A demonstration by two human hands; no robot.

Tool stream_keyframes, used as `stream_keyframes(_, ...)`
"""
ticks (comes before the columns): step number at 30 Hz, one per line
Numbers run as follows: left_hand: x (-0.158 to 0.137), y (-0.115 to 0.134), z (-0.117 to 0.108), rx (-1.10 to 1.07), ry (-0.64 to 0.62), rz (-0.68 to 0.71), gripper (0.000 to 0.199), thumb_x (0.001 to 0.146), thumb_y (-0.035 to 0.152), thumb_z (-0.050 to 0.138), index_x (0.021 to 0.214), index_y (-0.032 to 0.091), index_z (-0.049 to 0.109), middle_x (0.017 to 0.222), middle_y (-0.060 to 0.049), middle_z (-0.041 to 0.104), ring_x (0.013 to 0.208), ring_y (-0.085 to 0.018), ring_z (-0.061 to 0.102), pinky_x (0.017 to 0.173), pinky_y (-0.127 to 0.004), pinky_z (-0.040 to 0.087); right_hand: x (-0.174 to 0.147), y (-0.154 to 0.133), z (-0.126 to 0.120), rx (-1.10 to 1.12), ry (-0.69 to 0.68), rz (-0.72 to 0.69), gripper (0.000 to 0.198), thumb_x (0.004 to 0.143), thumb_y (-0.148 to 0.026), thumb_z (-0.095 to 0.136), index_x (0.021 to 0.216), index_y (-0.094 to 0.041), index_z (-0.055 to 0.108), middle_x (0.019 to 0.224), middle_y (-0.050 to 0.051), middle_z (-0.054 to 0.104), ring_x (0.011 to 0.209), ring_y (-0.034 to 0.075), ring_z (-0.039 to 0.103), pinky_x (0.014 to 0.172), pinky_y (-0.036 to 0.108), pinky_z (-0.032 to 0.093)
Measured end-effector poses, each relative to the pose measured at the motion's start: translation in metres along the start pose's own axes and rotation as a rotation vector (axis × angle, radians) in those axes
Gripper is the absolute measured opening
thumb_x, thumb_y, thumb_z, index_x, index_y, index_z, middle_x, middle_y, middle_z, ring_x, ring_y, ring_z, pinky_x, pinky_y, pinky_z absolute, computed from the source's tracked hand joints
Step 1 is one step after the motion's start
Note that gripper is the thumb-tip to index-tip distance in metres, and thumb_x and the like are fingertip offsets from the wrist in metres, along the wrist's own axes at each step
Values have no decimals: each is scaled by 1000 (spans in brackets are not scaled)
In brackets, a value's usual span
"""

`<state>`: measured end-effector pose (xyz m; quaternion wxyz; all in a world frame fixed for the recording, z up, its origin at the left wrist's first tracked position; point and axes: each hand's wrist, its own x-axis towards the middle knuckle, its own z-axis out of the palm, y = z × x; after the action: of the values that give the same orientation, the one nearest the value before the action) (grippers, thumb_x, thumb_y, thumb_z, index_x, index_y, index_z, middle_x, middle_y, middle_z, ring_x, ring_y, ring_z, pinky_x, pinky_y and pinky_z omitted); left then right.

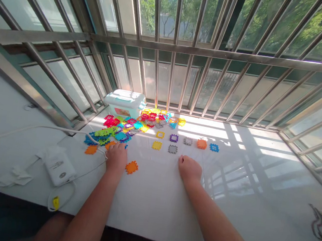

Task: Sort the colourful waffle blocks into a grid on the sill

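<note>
Currently, the left hand [116,159] is resting palm-down at the lower edge of a heap of colourful notched pieces [121,135], left of the frame's centre; whether its fingers are gripping one, I cannot tell. Just to its right, a loose orange piece [131,167] is lying on the white counter [150,205]. Well apart, right of centre, the right hand [190,170] is curling into a fist near a grey piece [172,149]. Behind the heap, a lidded box [125,102] is standing.

Tile [131,167] right of our left hand [117,157]: orange
Pile [121,136] beyond it: red, lime, blue, yellow
Square [172,149] ahead-left of our right hand [189,169]: grey
</note>
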<state>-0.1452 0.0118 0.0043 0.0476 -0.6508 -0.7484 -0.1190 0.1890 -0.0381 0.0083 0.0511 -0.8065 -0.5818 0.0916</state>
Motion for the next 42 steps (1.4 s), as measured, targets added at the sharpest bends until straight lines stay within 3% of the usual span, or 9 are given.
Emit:
stream_keyframes(10, 13, -7, 2, -10, -14, 56, 42, 102, 11, 40, 126, 16, 74, 124, -15, 73, 122, -35, 60, 95, -45, 49, 0, 0, 1, 2, 35, -15, 52, 112, -42, 34, 98, -22, 81, 99, 11, 82, 86, 22, 75, 74, 31, 46)
stream_keyframes(16, 4, -19, 12, -157, 2, 134, 47, 88, 3, 46, 120, 23, 74, 120, -9, 75, 120, -31, 62, 104, -43, 48, 0, 1, 1, 5, 40, -15, 51, 112, -41, 35, 97, -23, 80, 98, 10, 81, 85, 22, 75, 74, 31, 46)
stream_keyframes(20, 3, -25, 15, -200, 93, 135, 28, 95, 25, 57, 119, 20, 69, 124, -15, 72, 123, -34, 62, 112, -47, 46, 0, 1, 1, 2, 33, -19, 52, 113, -41, 33, 98, -23, 80, 100, 11, 81, 87, 22, 75, 77, 32, 47)
stream_keyframes(23, 6, -26, 14, -200, 23, 177, 36, 95, 44, 65, 121, 19, 69, 123, -15, 73, 124, -37, 62, 110, -50, 47, 0, 0, 1, -6, 33, -18, 53, 113, -42, 33, 100, -22, 80, 101, 12, 82, 87, 22, 75, 77, 31, 47)
stream_keyframes(32, 13, -15, 11, -358, -122, 260, 40, 87, 40, 76, 123, 22, 70, 123, -12, 74, 119, -33, 66, 108, -49, 51, 0, 0, 1, -9, 12, 1, 54, 113, -42, 32, 104, -23, 82, 104, 13, 82, 92, 23, 76, 81, 32, 49)
stream_keyframes(37, 7, 6, 2, -570, -101, 257, 39, 83, 28, 72, 122, 25, 71, 117, -8, 67, 104, -25, 68, 98, -42, 57, 0, -1, 0, 5, 0, 9, 53, 113, -43, 33, 106, -23, 82, 105, 13, 82, 93, 23, 76, 83, 31, 49)
stream_keyframes(42, -10, 73, 1, -840, -158, 171, 22, 88, 33, 72, 108, 24, 76, 102, -3, 68, 87, -18, 67, 83, -31, 58, -1, -3, -3, 5, 16, -4, 52, 113, -42, 34, 106, -22, 82, 104, 12, 82, 92, 22, 76, 81, 31, 49)
